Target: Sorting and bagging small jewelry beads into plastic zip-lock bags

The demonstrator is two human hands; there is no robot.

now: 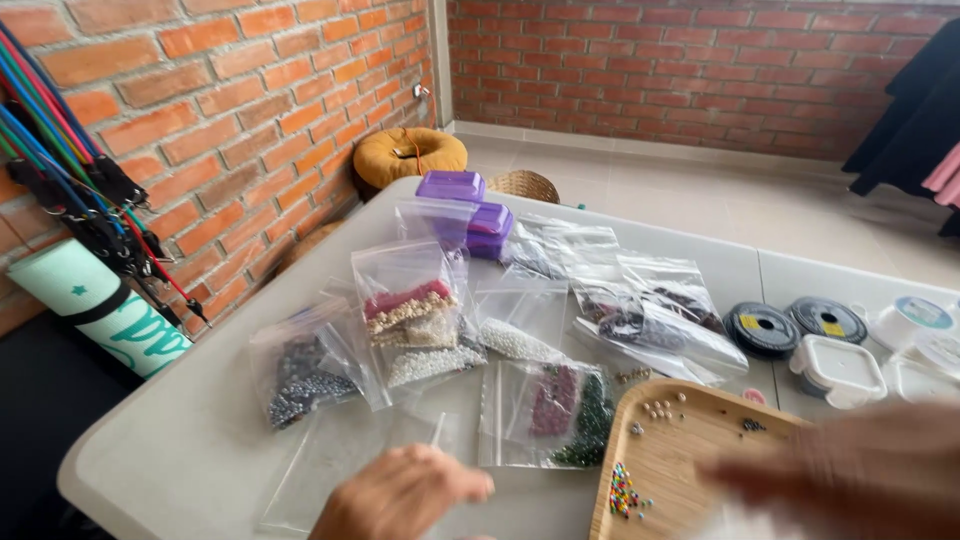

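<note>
— What is held by the hands?

— By the left hand [400,497] nothing can be seen held; it is curled loosely and laid on an empty clear bag [330,470] on the grey table [180,440]. The right hand [850,470] is blurred over the wooden tray [680,450], so its grip cannot be told.

— And what is found around them?

— Small coloured beads [623,490] are scattered in the tray. Just beyond, bead bags [410,315] are spread, then two purple boxes [470,205] and wire spools [762,328].

The left hand [400,497] sits at six o'clock, knuckles up, fingers curled loosely. The right hand [850,470] is a blur at four o'clock, fingers reaching toward nine o'clock.
</note>
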